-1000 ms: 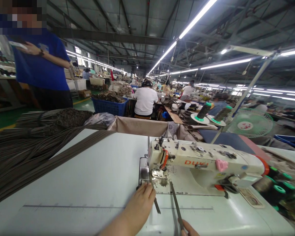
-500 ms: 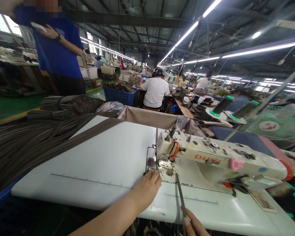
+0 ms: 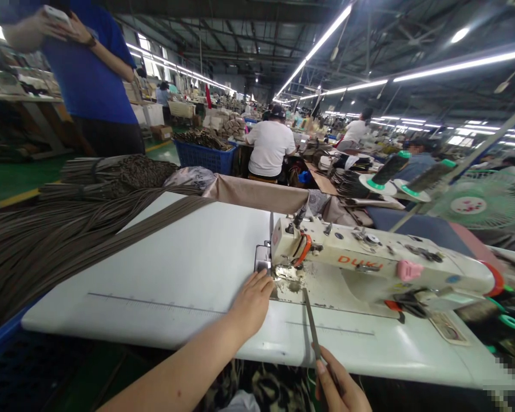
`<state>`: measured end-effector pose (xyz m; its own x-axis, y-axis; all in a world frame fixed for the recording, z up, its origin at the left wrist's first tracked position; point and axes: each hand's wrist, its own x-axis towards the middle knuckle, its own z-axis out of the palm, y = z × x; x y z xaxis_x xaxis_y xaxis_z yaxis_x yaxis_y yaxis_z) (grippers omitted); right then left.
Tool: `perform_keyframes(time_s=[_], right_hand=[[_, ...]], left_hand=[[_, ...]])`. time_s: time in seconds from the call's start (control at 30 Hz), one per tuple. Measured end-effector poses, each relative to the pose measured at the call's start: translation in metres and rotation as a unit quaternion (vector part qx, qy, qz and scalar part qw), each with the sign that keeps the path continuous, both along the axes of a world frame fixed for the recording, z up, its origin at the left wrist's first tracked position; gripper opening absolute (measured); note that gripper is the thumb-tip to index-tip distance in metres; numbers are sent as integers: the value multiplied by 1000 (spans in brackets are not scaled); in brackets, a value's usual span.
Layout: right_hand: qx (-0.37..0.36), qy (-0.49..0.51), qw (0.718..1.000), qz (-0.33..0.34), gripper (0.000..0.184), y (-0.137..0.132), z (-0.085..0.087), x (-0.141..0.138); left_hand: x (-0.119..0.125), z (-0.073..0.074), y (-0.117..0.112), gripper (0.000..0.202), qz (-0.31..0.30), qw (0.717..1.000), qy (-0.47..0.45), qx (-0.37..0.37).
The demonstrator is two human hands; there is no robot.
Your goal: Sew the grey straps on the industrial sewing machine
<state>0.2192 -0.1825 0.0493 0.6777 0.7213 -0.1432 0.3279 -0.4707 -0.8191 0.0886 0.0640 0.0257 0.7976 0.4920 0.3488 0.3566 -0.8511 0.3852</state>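
My left hand (image 3: 254,297) lies palm down beside the needle area of a cream sewing machine (image 3: 381,274). Its fingers are stretched forward, with the tips at the shiny metal plate (image 3: 262,256); whether anything is under them is hidden. Lower right, my right hand (image 3: 337,380) is closed on a narrow grey-brown strap (image 3: 311,323). The strap's far end points up toward the machine bed, and its lower end disappears among the fingers. Another dark strip (image 3: 272,228) shows behind the machine head.
Long grey-brown straps (image 3: 68,240) spread over the left of the white table (image 3: 189,252), with bundles (image 3: 111,171) behind. Thread cones (image 3: 388,171) and a fan (image 3: 476,203) stand at right. A person in blue (image 3: 90,74) holds a phone; another in white (image 3: 271,146) sits ahead.
My left hand has slid slightly forward and left, its fingers straightening from a bent grip. The right hand still holds its strap. The person in blue now has both hands at the phone.
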Motion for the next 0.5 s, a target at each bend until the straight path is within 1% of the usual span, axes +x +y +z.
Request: perform_keyframes(time_s=[0.07,0.13,0.33,0.5], right_hand=[[-13,-2,1000,11,83,-1,-1,4],[-16,-11,1000,5,81,-2,-2,6],[31,-3,1000,3,76,2,-5,0],[36,-20,999,10,71,10,-2,-7]], left_hand=[[1,3,4,40,6,1000,-12,-13],[2,7,6,40,4,1000,-20,-21],[2,9,9,41,1,999,-16,-31],[5,10,16,41,-12,999,4,-47]])
